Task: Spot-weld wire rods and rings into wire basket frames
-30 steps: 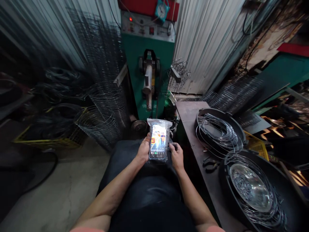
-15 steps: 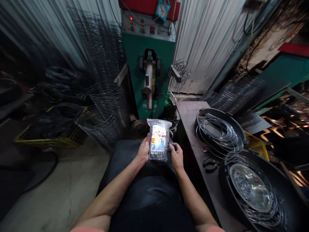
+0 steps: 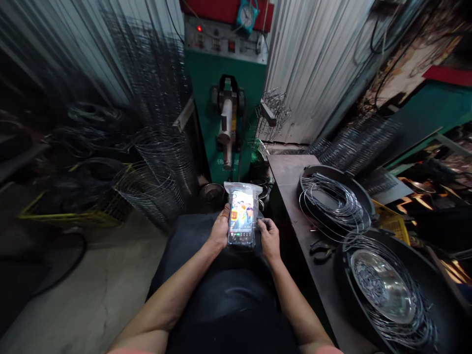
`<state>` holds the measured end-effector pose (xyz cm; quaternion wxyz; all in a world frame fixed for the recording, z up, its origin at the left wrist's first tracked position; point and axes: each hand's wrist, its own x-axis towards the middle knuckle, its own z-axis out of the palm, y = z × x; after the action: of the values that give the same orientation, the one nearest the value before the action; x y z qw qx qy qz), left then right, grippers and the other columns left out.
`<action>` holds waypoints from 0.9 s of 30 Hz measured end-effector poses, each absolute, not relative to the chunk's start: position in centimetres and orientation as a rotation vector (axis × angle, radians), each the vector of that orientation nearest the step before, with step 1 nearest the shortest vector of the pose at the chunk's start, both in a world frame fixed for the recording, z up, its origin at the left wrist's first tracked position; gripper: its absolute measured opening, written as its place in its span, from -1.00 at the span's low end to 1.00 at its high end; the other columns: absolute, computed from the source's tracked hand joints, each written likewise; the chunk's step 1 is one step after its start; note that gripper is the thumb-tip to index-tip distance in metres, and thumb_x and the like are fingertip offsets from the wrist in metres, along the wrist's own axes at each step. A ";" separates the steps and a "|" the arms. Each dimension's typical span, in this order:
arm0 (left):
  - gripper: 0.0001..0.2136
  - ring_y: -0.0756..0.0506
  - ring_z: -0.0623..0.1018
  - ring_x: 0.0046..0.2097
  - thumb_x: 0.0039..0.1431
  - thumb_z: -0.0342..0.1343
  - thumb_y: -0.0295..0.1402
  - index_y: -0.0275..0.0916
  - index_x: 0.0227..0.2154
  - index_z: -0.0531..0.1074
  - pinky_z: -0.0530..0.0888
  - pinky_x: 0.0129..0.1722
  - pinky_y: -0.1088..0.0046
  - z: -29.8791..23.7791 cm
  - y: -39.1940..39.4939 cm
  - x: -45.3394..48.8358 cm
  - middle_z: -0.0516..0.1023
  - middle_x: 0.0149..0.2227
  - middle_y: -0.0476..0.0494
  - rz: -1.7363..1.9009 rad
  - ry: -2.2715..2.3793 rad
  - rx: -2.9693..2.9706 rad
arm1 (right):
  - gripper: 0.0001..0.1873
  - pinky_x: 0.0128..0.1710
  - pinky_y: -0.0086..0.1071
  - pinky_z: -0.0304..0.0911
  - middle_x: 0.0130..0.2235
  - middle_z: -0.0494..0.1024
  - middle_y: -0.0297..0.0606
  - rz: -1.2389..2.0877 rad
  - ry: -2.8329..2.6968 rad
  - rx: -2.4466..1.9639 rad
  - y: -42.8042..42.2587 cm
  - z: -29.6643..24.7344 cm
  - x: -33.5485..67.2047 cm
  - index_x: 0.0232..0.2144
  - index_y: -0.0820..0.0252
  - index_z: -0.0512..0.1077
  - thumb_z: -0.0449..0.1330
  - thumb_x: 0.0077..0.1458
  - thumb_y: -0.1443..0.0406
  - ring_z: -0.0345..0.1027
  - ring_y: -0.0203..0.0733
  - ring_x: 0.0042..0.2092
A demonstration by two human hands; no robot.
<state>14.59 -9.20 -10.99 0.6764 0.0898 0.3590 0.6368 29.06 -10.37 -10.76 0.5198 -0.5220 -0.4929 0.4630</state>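
Note:
A smartphone (image 3: 241, 216) in a clear plastic bag stands over my lap, its lit screen facing me with a bright picture of people on it. My left hand (image 3: 220, 229) is closed around its left edge, thumb in front. At the right edge, my right hand (image 3: 269, 238) has curled fingers, with thumb and fingertips against the side of the bagged phone. What the fingers do behind the phone is hidden.
Ahead stands a green machine (image 3: 202, 73) with a metal arm. On the right, a metal table (image 3: 291, 169) bears black pans (image 3: 363, 187) of wire rings, a steel bowl (image 3: 400, 295) and pliers (image 3: 322, 251). Wire baskets (image 3: 151, 189) and a yellow crate (image 3: 73, 216) are to the left.
The picture on the phone's screen has changed slightly. Both hands stay where they were, and the view has shifted very little.

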 end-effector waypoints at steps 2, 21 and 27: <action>-0.66 -0.23 0.56 -0.20 0.02 0.13 -0.12 -0.30 -0.26 0.44 0.50 -0.19 0.21 -10.7 -9.2 14.8 0.60 -0.28 -0.22 1.473 0.846 0.234 | -0.72 -0.38 -0.47 0.13 -0.50 0.35 -0.40 1.108 -1.177 -1.249 -10.3 -11.0 29.1 -0.52 0.22 0.32 0.14 -0.02 0.11 0.17 -0.32 -0.42; -0.56 -0.26 0.57 -0.22 0.07 0.05 -0.07 -0.40 -0.20 0.43 0.49 -0.18 0.16 -11.9 -9.8 16.3 0.59 -0.30 -0.33 1.342 0.901 0.166 | -0.74 -0.27 -0.41 0.22 -0.39 0.45 -0.32 1.125 -1.063 -1.262 -10.4 -12.9 29.8 -0.40 0.21 0.38 0.18 -0.05 0.12 0.29 -0.26 -0.32; -0.55 -0.26 0.57 -0.23 0.06 0.05 -0.06 -0.41 -0.20 0.42 0.49 -0.19 0.15 -12.4 -9.8 16.6 0.59 -0.32 -0.34 1.333 0.912 0.154 | -0.73 -0.29 -0.41 0.22 -0.40 0.47 -0.30 1.177 -1.034 -1.283 -10.5 -12.7 29.8 -0.42 0.22 0.41 0.18 -0.07 0.12 0.30 -0.25 -0.33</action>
<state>16.56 -9.84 -12.44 0.6886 0.0688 0.4078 0.5957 29.85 -10.46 -12.72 0.5298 -0.5373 -0.4333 0.4928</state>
